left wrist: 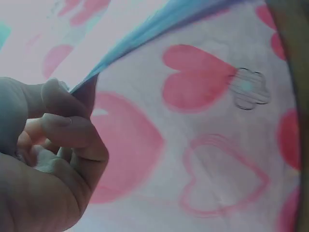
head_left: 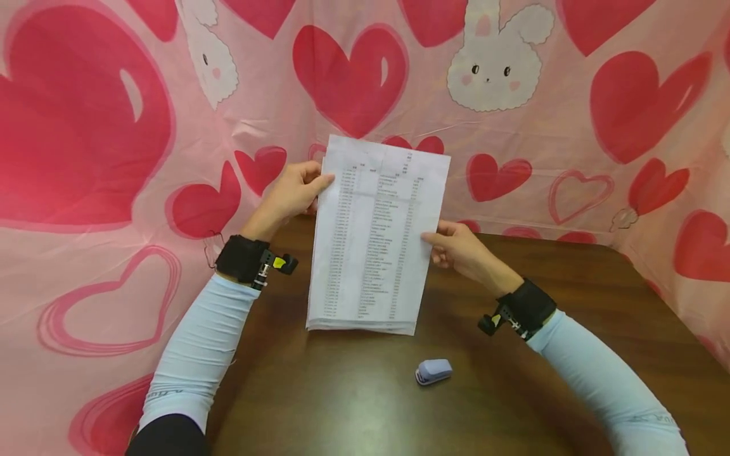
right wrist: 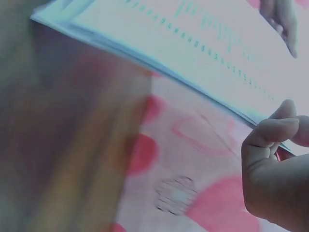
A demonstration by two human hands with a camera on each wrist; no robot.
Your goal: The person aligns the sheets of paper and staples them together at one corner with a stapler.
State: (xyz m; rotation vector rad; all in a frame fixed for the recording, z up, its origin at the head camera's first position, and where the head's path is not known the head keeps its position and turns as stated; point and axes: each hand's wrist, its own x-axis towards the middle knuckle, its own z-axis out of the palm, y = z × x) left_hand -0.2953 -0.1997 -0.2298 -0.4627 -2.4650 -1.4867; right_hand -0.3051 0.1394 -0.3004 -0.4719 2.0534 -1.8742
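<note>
A stack of printed paper sheets (head_left: 376,240) is held up off the table, nearly upright, its edges slightly uneven. My left hand (head_left: 296,190) pinches its upper left edge between thumb and fingers. On the opposite side, my right hand (head_left: 456,247) pinches the right edge around mid-height. The left wrist view shows the curled fingers of the left hand (left wrist: 63,145) at the paper's edge. In the right wrist view, several layers show along the sheets' edge (right wrist: 159,72), beside the right hand (right wrist: 275,154). A small lavender stapler (head_left: 433,371) lies on the table below the papers.
The dark brown wooden table (head_left: 319,399) stretches beneath both arms. A pink cloth (head_left: 428,120) printed with hearts and rabbits hangs behind the table and along its left side. Black straps with small cameras sit on both wrists.
</note>
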